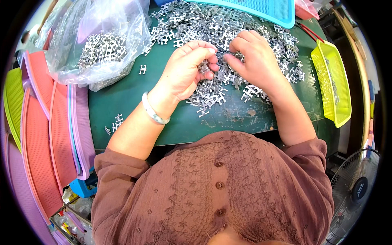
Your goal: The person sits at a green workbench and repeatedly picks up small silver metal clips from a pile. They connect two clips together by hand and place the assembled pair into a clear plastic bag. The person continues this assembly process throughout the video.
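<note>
Left hand (183,69): fingers curled around a few small metal parts (203,67). Right hand (256,59): loosely curled, thumb and index slightly apart, can't tell if it grips a piece. Heap of silvery parts (222,26) beneath and beyond both hands, on green table (130,96). Yellow basket (345,90) at right.

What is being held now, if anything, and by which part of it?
The left hand holds small silvery pieces within its curled fingers; which part cannot be told. No held thing shows in the right hand.
</note>
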